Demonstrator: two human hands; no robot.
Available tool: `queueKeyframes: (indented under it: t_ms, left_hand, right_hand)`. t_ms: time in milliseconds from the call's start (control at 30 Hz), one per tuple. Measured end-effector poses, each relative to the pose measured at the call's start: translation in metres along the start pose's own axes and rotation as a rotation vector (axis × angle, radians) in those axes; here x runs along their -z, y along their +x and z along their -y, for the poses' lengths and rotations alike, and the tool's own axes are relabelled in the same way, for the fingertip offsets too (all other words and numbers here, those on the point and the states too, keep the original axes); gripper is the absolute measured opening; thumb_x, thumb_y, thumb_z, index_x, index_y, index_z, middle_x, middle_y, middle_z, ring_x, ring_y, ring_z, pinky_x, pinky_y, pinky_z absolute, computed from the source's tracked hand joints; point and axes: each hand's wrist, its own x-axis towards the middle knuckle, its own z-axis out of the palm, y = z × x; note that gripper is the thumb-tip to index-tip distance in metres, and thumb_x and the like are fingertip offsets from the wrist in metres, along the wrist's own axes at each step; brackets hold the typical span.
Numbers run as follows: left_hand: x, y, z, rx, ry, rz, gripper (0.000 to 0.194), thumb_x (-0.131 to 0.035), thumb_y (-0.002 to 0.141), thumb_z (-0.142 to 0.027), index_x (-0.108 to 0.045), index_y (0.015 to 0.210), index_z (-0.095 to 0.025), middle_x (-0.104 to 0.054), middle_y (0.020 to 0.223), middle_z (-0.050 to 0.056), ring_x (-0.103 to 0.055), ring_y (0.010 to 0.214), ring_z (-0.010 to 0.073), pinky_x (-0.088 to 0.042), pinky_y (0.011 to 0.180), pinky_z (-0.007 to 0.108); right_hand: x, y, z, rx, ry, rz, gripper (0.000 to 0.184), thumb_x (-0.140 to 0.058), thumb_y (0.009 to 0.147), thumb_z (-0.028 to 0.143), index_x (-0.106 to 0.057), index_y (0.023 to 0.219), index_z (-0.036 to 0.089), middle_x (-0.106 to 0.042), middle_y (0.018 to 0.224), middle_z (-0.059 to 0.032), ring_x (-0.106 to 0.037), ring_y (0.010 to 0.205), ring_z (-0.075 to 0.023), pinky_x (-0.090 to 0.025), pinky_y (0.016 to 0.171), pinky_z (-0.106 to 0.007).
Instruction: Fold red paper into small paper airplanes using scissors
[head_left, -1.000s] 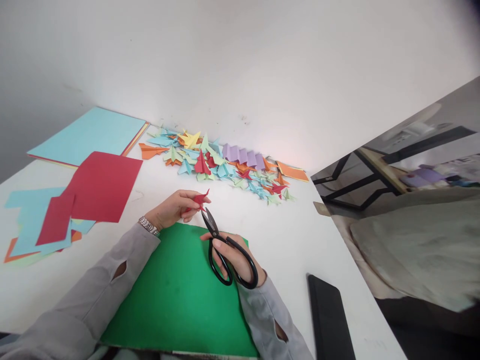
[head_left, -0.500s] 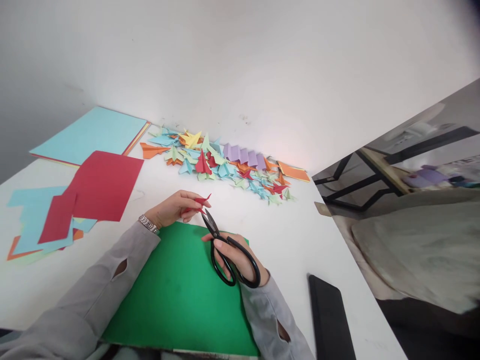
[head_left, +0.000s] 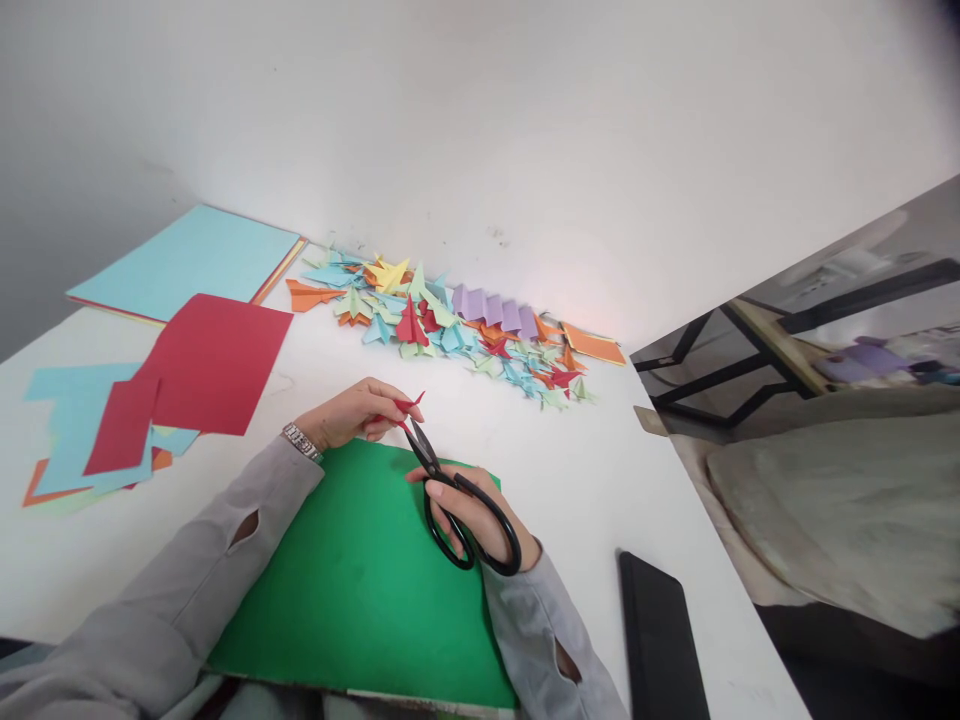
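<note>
Pinched in the fingers of my left hand is a small folded piece of red paper, partly hidden by the fingers. My right hand is closed round the black handles of a pair of scissors. The scissor blades are parted and point up at the red paper, with the tips right by its lower edge; I cannot tell whether they touch it. Both hands are above the far edge of a green sheet.
Folded paper shapes in several colours lie along the wall. Left are a stack of large sheets, a red sheet and paper offcuts. A black flat object lies at the white table's right side.
The view has shifted slightly. My hands, the red paper and the scissors stay in nearly the same positions; the blades remain parted beside the paper.
</note>
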Motion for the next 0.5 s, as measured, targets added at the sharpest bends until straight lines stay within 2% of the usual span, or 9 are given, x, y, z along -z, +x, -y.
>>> queueKeyframes:
  t_ms: [500]
  left_hand:
    - [0.0001, 0.0008, -0.0001, 0.006, 0.041, -0.016, 0.019, -0.059, 0.068, -0.017, -0.072, 0.080, -0.008, -0.031, 0.033, -0.008, -0.025, 0.033, 0.0042, -0.022, 0.037, 0.020]
  right_hand:
    - [-0.0015, -0.0005, 0.0002, -0.034, -0.083, -0.053, 0.048, -0.057, 0.077, 0.050, -0.063, 0.100, 0.009, -0.044, 0.041, 0.0087, -0.037, 0.027, -0.0051, -0.029, 0.028, -0.017]
